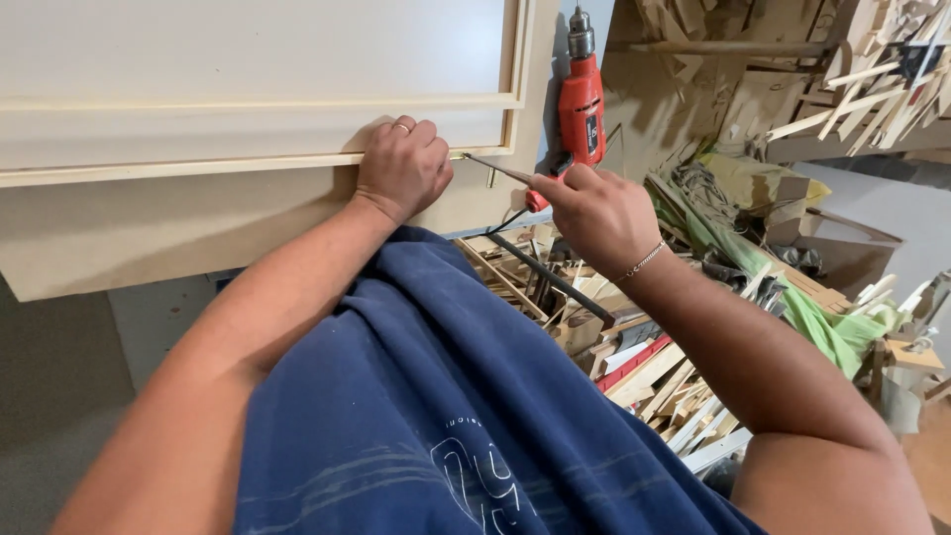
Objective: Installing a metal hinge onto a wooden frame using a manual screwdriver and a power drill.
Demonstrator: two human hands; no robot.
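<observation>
The pale wooden panel [248,69] is steadied by the left hand [401,166], its fingers curled together over the thin trim strip [198,166] near the panel's lower right corner; a ring is seen on one finger. A screwdriver [500,172] is gripped by the right hand [594,213], fingers clamped on its red handle, and the metal tip is set right at the trim's end, just beside the left hand. A red power drill [581,99] is seen standing upright behind the right hand, against the panel's edge. Below, a heap of wood offcuts [634,367] is spread out, with a black cable lying across it.
</observation>
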